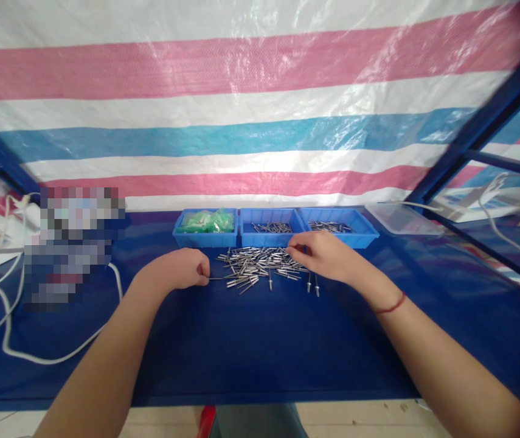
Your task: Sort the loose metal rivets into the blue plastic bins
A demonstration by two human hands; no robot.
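A heap of small metal rivets lies on the dark blue tabletop in front of three blue bins. My left hand rests on the table left of the heap, fingers curled, pinching a thin rivet pin that pokes out to the right. My right hand is over the heap's right edge, fingers bent down onto the rivets in a pinch. What its fingertips hold is too small to make out.
Three blue bins stand side by side at the back: the left bin has green pieces, the middle bin and right bin hold rivets. A clear plastic tray sits right of them. White cables trail at left.
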